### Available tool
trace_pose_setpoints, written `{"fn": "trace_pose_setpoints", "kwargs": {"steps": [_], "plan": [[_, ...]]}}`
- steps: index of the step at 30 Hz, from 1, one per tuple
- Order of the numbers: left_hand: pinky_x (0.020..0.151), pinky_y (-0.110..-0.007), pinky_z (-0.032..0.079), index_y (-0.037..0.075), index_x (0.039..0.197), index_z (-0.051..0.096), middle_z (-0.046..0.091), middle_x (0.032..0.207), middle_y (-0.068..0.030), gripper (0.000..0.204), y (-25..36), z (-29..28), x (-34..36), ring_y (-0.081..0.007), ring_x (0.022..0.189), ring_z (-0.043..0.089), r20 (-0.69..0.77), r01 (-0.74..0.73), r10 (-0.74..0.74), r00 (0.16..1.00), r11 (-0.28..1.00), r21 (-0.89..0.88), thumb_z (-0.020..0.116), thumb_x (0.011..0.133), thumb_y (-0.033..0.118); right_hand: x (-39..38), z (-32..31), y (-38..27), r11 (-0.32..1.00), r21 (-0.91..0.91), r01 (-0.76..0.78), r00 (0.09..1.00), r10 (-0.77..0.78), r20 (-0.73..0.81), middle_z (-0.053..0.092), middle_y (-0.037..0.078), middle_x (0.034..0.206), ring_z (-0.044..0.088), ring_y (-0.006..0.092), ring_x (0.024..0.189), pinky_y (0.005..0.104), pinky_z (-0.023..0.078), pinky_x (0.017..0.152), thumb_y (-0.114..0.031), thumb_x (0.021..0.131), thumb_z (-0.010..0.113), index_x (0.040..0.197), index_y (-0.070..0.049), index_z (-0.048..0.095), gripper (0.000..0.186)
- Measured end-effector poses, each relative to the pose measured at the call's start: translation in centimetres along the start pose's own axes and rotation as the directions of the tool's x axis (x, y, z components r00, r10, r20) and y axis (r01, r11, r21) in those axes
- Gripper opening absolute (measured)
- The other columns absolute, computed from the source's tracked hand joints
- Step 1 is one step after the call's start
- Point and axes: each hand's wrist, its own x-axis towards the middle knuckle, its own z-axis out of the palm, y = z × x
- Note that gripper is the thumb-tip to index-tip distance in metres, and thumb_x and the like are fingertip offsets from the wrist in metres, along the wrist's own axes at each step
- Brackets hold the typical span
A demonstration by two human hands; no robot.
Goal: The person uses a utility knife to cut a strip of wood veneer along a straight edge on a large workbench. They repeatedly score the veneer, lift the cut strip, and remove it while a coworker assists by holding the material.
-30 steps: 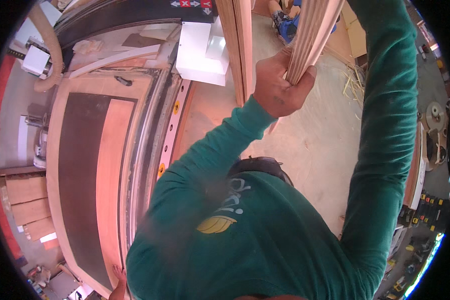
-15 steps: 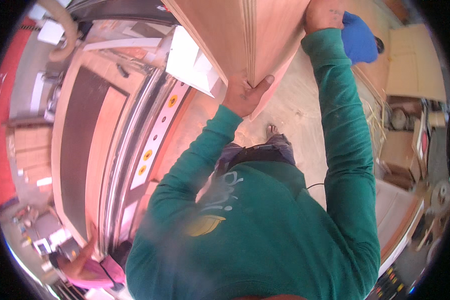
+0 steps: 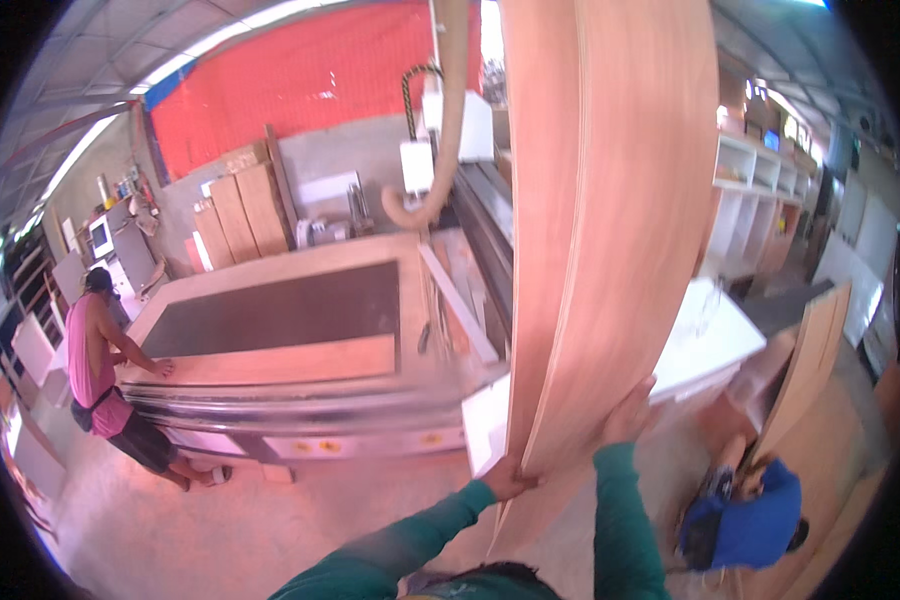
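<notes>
Tall reddish-brown plywood panels (image 3: 625, 190), at least two with edges showing layers, stand upright in front of me and run out of the top of the view. My left hand (image 3: 511, 480) grips their left edge low down. On the right edge, a little higher, my right hand (image 3: 630, 412) is wrapped round the wood, with part of its fingers hidden. Both arms, in green sleeves, reach forward from the lower edge.
Left of the panels stands a large flatbed cutting machine (image 3: 300, 428) with a wooden sheet (image 3: 270, 370) on it. A person in pink (image 3: 95, 350) leans at its far left end. Someone in blue (image 3: 760, 515) crouches at lower right beside a leaning board (image 3: 805, 365). White shelving (image 3: 755, 200) stands behind.
My view has swung up from my body to the workshop ahead. The panels now show at much greater height, and both hands, still on them, appear lower in the picture.
</notes>
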Motion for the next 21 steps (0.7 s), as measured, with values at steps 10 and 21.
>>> {"fn": "trace_pose_setpoints", "kwargs": {"steps": [10,21], "plan": [[0.089,-0.051,0.058,-0.002,0.099,0.075,0.074,0.104,-0.0264,0.061,2.6,-3.8,-0.4,-0.0434,0.101,0.072,-0.211,0.289,-0.197,0.957,0.672,0.682,0.082,0.081,0.055,0.3,4.4,1.6,0.995,-0.01,0.102,0.995,-0.102,0.011,0.069,0.027,0.104,0.065,0.0381,0.095,0.0471,0.05,0.087,-0.062,0.111,0.037,0.109,0.011,0.062,0.077],[0.089,-0.052,0.058,0.003,0.109,0.073,0.075,0.107,-0.0232,0.055,0.4,-4.9,-1.6,-0.0424,0.102,0.073,-0.261,0.381,-0.284,0.923,0.776,0.502,0.087,0.077,0.046,-1.5,3.9,0.9,0.97,0.18,-0.161,0.983,0.142,0.114,0.056,0.015,0.123,0.059,0.0281,0.106,0.0427,0.051,0.096,-0.054,0.106,0.059,0.126,0.004,0.054,0.061]]}}
